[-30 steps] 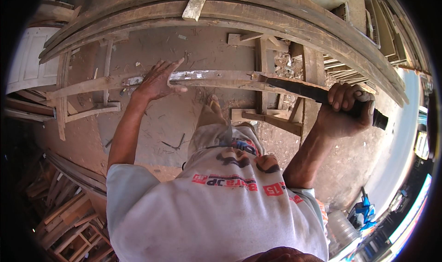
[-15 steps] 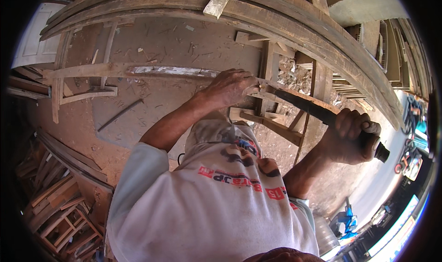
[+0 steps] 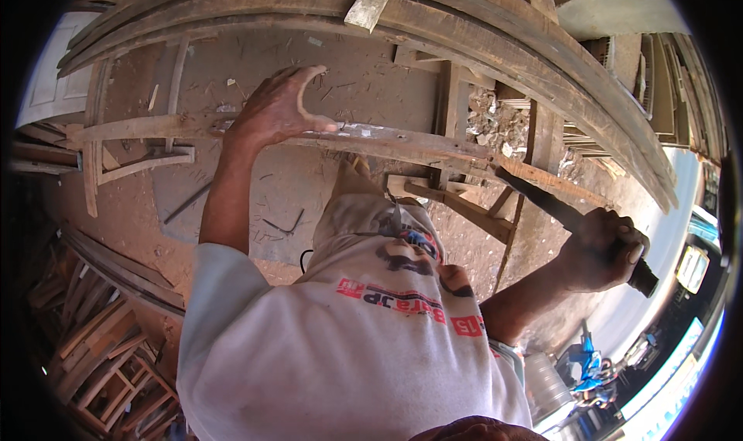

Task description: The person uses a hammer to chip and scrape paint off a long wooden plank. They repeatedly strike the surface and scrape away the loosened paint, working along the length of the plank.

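My left hand (image 3: 279, 104) is over the left-middle of a narrow wooden beam (image 3: 426, 140), its thumb and fingers spread in a wide curve. Nothing shows between them. The thumb lies at the beam's whitish worn strip; I cannot tell if it touches. My right hand (image 3: 602, 251) is closed round the black grip of a long dark hand tool (image 3: 542, 201). The tool slants up and left, its far tip at the near edge of the beam's right part. Its exact kind is unclear, and my fingers hide the middle of its grip.
Long stacked planks (image 3: 495, 38) run across the far side, with a short pale board (image 3: 371, 3) over them. Wooden supports (image 3: 449, 108) stand beneath. Thin scraps litter the floor (image 3: 348, 69). Wooden frames (image 3: 116, 387) are piled at near left; a bluish machine (image 3: 588, 367) stands at near right.
My left hand has moved left along the beam, away from the tool's tip, and its fingers have spread. My right hand and the tool have shifted slightly right and nearer.
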{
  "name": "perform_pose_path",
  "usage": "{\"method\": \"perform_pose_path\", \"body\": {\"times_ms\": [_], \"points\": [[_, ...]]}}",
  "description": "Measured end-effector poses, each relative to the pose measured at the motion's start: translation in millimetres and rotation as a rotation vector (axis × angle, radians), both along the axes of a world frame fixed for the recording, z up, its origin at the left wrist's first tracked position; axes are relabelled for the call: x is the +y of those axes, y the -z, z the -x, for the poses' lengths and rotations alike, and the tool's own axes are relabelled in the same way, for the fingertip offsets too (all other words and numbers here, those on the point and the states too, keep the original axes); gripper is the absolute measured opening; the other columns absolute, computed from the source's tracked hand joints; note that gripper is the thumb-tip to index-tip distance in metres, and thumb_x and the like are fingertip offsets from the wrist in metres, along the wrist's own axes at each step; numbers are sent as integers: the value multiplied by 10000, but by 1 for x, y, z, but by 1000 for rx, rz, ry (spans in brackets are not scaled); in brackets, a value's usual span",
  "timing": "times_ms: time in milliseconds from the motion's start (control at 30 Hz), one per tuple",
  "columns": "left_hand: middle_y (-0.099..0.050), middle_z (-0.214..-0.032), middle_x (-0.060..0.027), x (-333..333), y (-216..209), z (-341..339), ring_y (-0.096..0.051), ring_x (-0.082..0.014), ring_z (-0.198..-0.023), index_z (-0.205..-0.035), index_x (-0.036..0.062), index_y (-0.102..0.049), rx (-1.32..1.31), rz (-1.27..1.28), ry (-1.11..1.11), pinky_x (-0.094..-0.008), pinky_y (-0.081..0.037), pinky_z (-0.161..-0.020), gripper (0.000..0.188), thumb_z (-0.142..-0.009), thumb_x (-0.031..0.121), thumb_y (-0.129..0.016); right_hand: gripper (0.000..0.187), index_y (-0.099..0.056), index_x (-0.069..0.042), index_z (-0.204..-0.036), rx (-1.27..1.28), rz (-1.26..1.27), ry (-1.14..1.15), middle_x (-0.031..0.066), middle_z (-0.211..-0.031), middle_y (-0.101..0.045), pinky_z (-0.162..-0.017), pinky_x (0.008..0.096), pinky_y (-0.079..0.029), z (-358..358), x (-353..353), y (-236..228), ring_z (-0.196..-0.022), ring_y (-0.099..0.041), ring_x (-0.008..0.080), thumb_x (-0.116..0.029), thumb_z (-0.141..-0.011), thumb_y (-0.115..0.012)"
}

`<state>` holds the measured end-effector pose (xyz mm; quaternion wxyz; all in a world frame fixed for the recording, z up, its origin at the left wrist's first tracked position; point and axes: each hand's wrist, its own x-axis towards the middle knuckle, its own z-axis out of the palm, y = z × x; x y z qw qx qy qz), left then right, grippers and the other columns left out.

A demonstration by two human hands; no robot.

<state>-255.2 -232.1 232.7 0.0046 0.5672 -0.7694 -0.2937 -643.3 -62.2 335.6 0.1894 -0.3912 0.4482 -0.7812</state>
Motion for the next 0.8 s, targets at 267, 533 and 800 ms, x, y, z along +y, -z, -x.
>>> {"method": "perform_pose_path", "body": {"times_ms": [267, 533, 800], "points": [[-530, -1392, -237, 27, 58, -132, -503, -367, -1321, -1392, 21, -537, 113, 483, -801, -471, -400, -1112, 817, -836, 581, -748, 206, -510, -80, -800, -6, -65, -37, 6, -600, -398, -395, 259, -308, -14, -18, -12, -460, -341, 96, -146, -987, -564], [-393, -1445, -308, 66, 156, -147, -410, -422, -1347, -1381, -74, -480, 208, 482, -915, -525, -357, -1122, 895, -870, 629, -692, 219, -580, -38, -875, -3, -109, -182, 15, -613, -419, -470, 290, -362, -49, -56, 14, -496, -384, 126, -212, -1007, -565], [-641, -1058, -148, 49, 132, -109, -621, -240, -971, -1164, -18, -592, 1046, 715, -1252, -408, -516, -904, 585, -911, 497, -705, 213, -522, -55, -843, 35, -158, -29, 25, -606, -456, -407, 259, -343, -67, -66, 15, -456, -400, 105, -173, -976, -639]]}}
